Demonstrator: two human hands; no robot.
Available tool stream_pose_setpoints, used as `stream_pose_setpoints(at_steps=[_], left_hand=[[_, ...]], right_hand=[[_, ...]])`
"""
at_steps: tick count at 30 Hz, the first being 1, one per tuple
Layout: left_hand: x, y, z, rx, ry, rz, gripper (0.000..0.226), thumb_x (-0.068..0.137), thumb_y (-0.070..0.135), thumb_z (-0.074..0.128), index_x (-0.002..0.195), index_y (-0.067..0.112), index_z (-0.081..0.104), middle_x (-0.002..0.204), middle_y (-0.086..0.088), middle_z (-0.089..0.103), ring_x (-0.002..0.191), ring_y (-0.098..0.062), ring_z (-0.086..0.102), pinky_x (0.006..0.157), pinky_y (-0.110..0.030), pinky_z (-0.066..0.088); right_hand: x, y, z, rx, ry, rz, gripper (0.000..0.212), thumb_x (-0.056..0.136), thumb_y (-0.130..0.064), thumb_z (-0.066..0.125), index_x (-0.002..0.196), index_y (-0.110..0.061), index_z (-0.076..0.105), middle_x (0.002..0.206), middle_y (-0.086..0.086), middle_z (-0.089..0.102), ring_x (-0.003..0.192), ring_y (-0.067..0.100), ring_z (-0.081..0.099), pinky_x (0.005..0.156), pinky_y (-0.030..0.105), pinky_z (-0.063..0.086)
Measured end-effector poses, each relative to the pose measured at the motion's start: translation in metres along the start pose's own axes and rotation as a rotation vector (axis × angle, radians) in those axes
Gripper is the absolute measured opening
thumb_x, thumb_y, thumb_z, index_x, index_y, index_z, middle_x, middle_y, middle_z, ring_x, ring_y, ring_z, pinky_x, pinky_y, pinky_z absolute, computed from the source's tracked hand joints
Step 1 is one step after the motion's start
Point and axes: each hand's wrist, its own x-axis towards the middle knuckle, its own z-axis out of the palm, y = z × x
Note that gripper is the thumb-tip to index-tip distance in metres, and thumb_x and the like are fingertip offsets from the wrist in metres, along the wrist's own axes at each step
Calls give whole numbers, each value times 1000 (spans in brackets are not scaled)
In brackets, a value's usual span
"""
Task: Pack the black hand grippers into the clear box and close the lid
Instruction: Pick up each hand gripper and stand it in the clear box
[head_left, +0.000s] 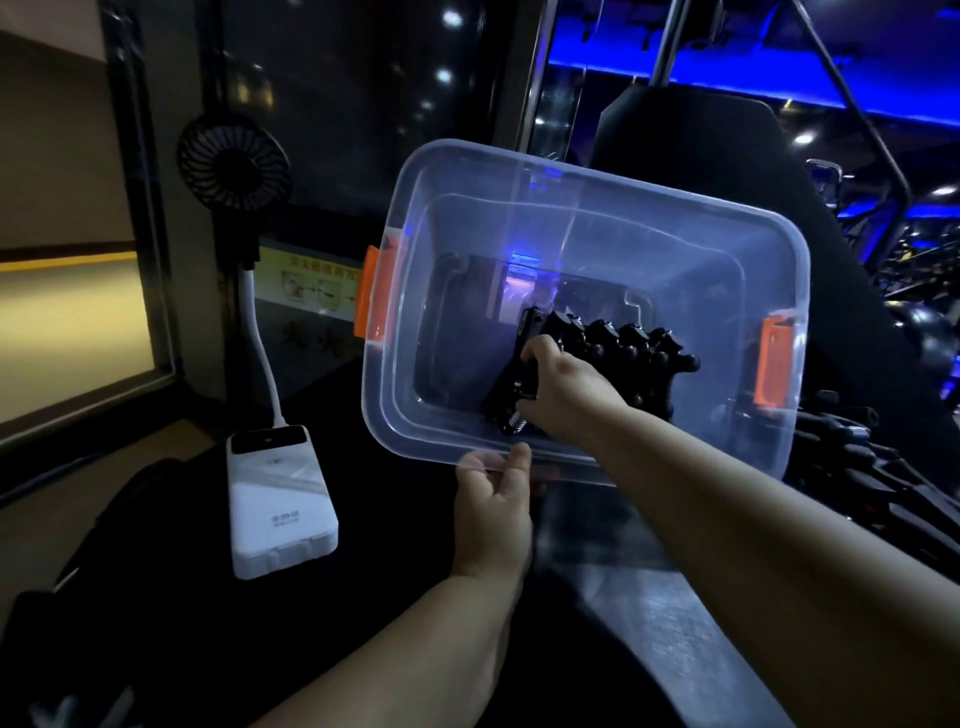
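Right grip (563, 387) clasping hand gripper (511, 395); left hand (493, 512) pinching box rim (441, 447)

Clear box (415, 395) with orange latches (375, 295), black hand grippers (613, 345), white power bank (280, 506).

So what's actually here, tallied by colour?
Clear: 1, the clear box
Orange: 2, the latches
White: 1, the power bank
Black: the fan, plus hand grippers too clustered to count
Total: 5, besides the grippers
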Motion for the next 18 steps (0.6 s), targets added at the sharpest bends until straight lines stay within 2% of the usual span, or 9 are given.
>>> stream_pose_setpoints(at_steps=[6,10,13,16,18], left_hand=[[1,-7,2,-53,27,-8,55,57,68,60,84,21,46,88,-19,71,85,-35,65,82,-45,49],[1,-6,3,-85,23,-6,46,65,60,61,84,20,46,89,-20,70,86,-37,65,76,-38,48],[0,-7,4,-97,32,-14,50,63,63,61,84,20,46,89,-21,69,85,-36,64,80,-42,49],[1,-6,4,-96,50,3,61,55,71,64,83,19,47,85,-19,69,76,-27,63,78,-42,51],[0,-6,3,-110,24,6,52,69,61,68,85,16,47,81,-15,68,67,-14,62,66,-28,50]], right_hand=[[21,-9,5,-37,-106,56,51,82,-23,65,125,-20,38,111,10,61,101,31,57,73,30,40],[31,-9,9,-46,-100,89,51,83,-26,67,124,-18,39,108,11,63,100,33,59,73,32,43],[35,-9,13,-55,-80,113,52,82,-31,71,120,-13,39,107,13,64,102,34,60,74,35,44],[38,-12,17,-132,-51,93,50,81,-35,73,106,-10,37,102,15,65,100,36,62,71,35,44],[39,-19,16,-227,-55,65,49,81,-38,72,101,-12,36,98,14,65,97,36,64,66,35,44]])
